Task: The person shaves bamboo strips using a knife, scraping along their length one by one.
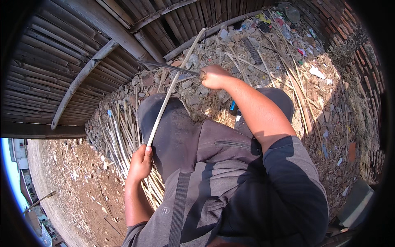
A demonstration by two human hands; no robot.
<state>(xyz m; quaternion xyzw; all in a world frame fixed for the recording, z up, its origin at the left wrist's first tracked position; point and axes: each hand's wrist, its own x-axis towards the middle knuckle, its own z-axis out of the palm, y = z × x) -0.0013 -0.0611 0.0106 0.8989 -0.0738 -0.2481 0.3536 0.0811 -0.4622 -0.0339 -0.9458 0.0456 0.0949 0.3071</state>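
Note:
My left hand (140,163) is closed around the near end of a long, pale bamboo strip (166,101). The strip slants up and away over my left knee, its far end in the air over the rubble. In my right hand (217,77) is the handle of a long, dark-bladed knife (173,67). Its blade points left and crosses the strip in its upper part; whether the edge touches it I cannot tell. Beside my left leg lies a bundle of similar bamboo strips (120,138), partly hidden by my left arm and leg.
A bamboo slat wall (53,61) with thick poles rises at the left and front. Broken stones and litter (263,37) cover the ground ahead. Long split bamboo pieces (302,101) lie to the right, near a rough brick wall (368,74). Bare brown soil (78,185) spreads at the left.

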